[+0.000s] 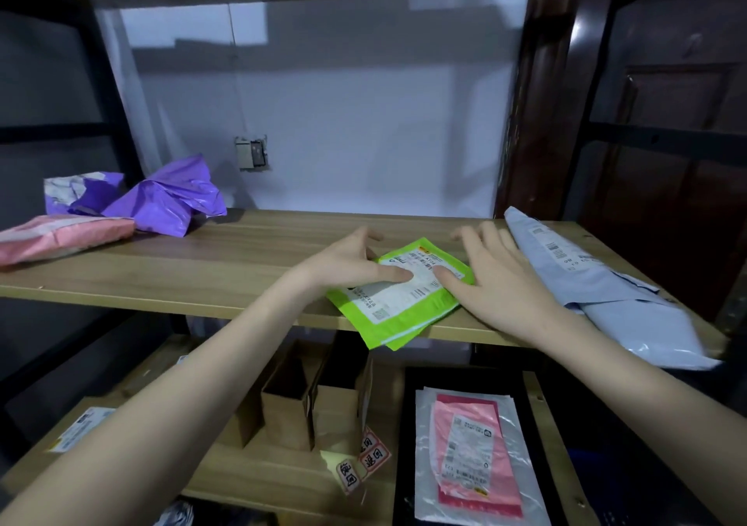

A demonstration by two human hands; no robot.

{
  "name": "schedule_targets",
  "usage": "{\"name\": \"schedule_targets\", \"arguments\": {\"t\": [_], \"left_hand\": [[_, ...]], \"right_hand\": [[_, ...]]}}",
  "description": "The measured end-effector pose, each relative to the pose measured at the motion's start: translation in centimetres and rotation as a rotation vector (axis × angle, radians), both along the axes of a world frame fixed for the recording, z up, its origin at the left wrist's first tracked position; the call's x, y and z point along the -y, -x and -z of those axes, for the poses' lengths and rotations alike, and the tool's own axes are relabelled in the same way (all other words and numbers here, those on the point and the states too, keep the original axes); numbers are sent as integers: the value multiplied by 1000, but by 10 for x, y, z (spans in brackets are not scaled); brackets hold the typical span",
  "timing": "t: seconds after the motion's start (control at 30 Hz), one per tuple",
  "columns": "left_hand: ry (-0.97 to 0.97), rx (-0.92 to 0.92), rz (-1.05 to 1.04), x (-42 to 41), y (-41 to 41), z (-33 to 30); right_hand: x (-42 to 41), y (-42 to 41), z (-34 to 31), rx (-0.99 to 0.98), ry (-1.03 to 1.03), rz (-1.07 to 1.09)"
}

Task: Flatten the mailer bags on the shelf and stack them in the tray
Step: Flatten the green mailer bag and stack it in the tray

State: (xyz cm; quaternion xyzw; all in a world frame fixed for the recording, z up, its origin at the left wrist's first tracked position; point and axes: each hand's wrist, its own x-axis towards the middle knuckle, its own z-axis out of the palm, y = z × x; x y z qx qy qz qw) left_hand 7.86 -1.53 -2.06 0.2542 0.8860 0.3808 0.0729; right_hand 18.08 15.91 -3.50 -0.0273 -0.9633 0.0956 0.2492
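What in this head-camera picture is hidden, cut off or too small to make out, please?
- Green mailer: label print too small to read; the left hand and right hand cover part of it.
- Black tray: near end cut off by the bottom edge.
- Pink mailer in the tray: label unreadable.
- Pink bag: cut off by the left edge.
- Purple bag: crumpled, so the label is hidden.

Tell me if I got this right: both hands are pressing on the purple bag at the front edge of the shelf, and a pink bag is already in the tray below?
Not quite. The bag under the left hand and right hand is the green mailer bag, not purple. The purple bag lies crumpled at the shelf's far left. The rest holds: the head view shows a pink bag in the tray.
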Motion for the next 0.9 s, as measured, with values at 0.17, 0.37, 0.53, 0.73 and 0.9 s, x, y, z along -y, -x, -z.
{"name": "schedule_targets", "arguments": {"t": [0.17, 0.37, 0.53, 0.73, 0.9], "left_hand": [[-423, 95, 7, -1, -21, 0], [-831, 116, 97, -1, -64, 2], [-689, 217, 189, 3, -97, 14], [-507, 279, 201, 15, -101, 49], [-443, 392, 291, 23, -99, 91]], "right_hand": [[2, -19, 0, 32, 128, -4], [3, -25, 1, 4, 784, -112], [2, -43, 5, -60, 1106, -320], [0, -72, 29, -6, 1016, -371], [1, -96, 65, 21, 920, -360]]}}
